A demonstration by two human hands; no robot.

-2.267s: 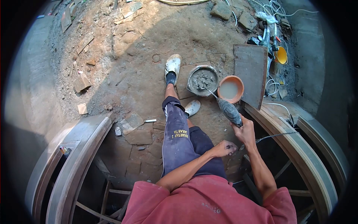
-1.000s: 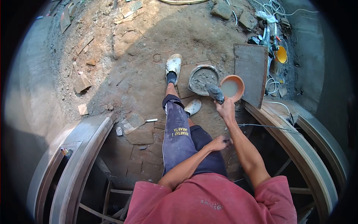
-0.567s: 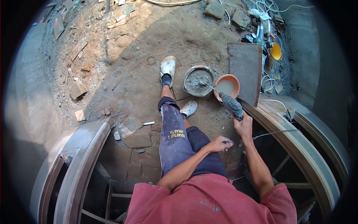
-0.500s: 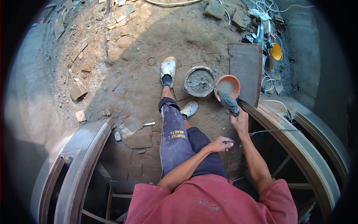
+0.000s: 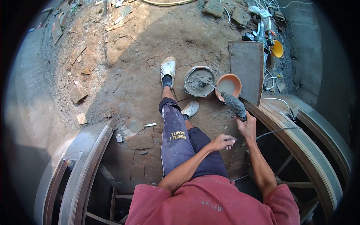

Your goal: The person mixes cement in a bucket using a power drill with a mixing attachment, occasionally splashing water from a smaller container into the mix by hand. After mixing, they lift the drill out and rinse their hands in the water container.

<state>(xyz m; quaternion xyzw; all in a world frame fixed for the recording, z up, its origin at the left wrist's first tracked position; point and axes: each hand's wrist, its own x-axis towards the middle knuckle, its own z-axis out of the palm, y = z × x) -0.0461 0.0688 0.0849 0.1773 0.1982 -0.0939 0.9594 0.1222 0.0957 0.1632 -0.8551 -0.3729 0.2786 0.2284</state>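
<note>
drill [image 5: 234, 105]: dark grey, dust-caked, tilted, nose aimed up-left, rear end clasped in the right grip [image 5: 246, 125], held off the ground.
mixing rod [image 5: 211, 87]: thin, straight, running from the drill's nose into the mortar pan.
mortar pan [image 5: 187, 89]: round, grey, holding lumpy wet mortar, flat on the dirt.

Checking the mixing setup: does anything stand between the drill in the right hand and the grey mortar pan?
Nothing visible blocks it. The right hand grips the drill, and its thin rod reaches into the mortar pan. The orange bowl sits beside that line, its rim close under the rod; whether they touch cannot be told.
</note>
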